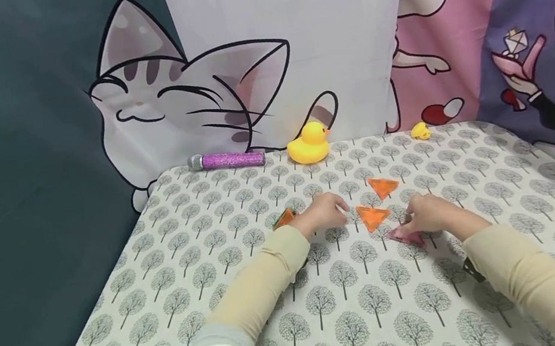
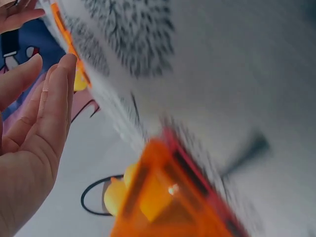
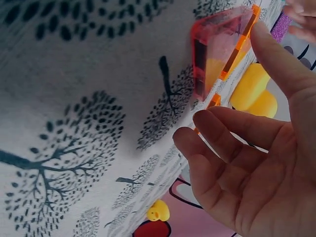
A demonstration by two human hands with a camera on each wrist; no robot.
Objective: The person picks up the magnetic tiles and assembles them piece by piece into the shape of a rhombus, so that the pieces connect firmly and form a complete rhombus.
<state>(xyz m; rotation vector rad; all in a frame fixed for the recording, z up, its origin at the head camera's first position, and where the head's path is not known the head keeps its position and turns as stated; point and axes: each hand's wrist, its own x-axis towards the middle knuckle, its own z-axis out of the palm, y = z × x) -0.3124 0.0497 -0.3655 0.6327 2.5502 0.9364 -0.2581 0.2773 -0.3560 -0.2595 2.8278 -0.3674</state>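
Note:
My left hand (image 1: 324, 212) hovers above the cloth with nothing in its grasp; the left wrist view shows its fingers (image 2: 54, 98) extended and thumb apart. Behind its wrist stands a translucent orange triangle tile (image 1: 285, 218) with green at its edge; the left wrist view shows a red edge beside its orange face (image 2: 163, 197). My right hand (image 1: 425, 213) is at a pink triangle tile (image 1: 406, 236), thumb and loosely bent fingers (image 3: 212, 163) spread apart; whether they touch it I cannot tell. Two orange triangle tiles, one nearer (image 1: 373, 216) and one farther (image 1: 382, 186), lie between the hands.
Along the table's back edge sit a purple glitter microphone (image 1: 232, 159), a large yellow rubber duck (image 1: 308, 144) and a small yellow duck (image 1: 420, 131). A tree-print cloth (image 1: 320, 305) covers the table. Cartoon curtains (image 1: 332, 37) hang behind it.

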